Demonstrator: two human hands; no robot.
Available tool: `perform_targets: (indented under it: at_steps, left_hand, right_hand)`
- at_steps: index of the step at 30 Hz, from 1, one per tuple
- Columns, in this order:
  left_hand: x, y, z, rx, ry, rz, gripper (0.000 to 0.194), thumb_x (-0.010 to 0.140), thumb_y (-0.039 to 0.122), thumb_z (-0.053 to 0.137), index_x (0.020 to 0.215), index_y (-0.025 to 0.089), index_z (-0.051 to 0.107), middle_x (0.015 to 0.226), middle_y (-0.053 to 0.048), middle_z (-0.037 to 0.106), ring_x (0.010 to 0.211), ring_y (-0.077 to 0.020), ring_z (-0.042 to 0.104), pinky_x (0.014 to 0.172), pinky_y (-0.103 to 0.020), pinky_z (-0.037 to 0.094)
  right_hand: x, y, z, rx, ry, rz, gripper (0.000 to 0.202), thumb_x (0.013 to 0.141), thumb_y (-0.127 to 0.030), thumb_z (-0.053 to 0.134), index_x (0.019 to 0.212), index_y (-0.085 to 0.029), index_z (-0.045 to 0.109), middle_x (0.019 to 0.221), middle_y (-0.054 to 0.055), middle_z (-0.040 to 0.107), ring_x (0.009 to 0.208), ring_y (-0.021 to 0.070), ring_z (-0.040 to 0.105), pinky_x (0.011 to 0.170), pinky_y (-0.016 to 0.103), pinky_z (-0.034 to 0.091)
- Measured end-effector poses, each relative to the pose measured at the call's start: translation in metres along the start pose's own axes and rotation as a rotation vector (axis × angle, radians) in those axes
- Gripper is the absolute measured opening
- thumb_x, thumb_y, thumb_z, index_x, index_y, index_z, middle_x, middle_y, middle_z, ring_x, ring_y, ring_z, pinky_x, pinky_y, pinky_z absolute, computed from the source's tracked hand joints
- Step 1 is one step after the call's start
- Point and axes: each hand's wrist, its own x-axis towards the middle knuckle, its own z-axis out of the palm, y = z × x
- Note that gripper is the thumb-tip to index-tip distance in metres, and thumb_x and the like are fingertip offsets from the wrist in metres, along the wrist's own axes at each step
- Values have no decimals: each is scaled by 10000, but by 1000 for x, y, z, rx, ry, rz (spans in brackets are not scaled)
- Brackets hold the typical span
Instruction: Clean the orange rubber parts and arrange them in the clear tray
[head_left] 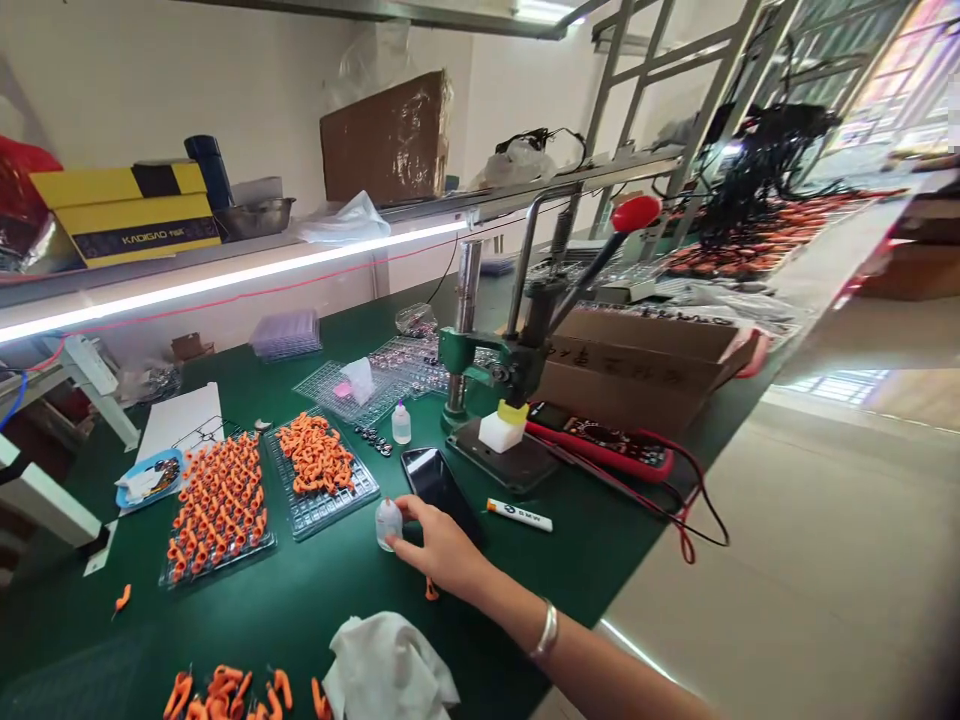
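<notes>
Nearest the camera, a white cloth (390,668) lies crumpled on the green worktop (315,590), with a loose heap of orange plastic parts (225,692) at the front edge. Just beyond, the right hand (442,548) reaches in from the lower right, a silver bracelet (547,630) on its wrist. Its grip is closed lightly on a small clear bottle (388,522), fingertips on the bottle's right side, while the bottle stands upright on the worktop just in front of a tray. The left hand is not in view.

A small bottle like this tips easily, so a hold low on the body, with thumb and fingers on opposite sides, would probably serve best, and lifting it straight up should keep it clear of the black phone (439,485) lying just beside it.

Behind the bottle, two clear trays (319,470) hold more orange pieces. To the right lies a white marker (519,515) with dark lettering too small to read surely. Further on stand a green hand press (517,350) with a red knob, a red meter (600,438) with leads, and a cardboard box (637,365) bearing handwritten characters that I cannot make out. On the shelf, a yellow box (127,212) reads "KADIGAO".
</notes>
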Motion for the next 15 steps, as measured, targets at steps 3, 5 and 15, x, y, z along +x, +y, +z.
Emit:
perform_targets:
  at_steps: [3,5,15]
  left_hand:
    - [3,13,22,9,8,4,60,941,172,701,956,228,717,741,9,675,609,-152,655,505,-254,532]
    - [2,17,30,32,26,9,199,890,79,713,805,259,721,536,41,550,446,-143,570,379,-244,421]
    - [15,19,32,65,70,21,222,990,339,661,1203,275,657,1258,-80,679,1092,-252,665,856,-429,611]
  right_hand:
    - [-12,21,-23,-118,44,-1,337,1006,-327,694,1310,-193,636,1319,103,653,1105,277,681,921,494,579]
    - [-22,43,-45,-239,125,49,310,1018,-311,673,1307,-206,639,1344,105,637,1154,287,655,962,514,554]
    - [-30,71,-74,-380,230,36,216,1023,-310,667,1207,-196,674,1219,83,685,1021,243,693,889,456,585]
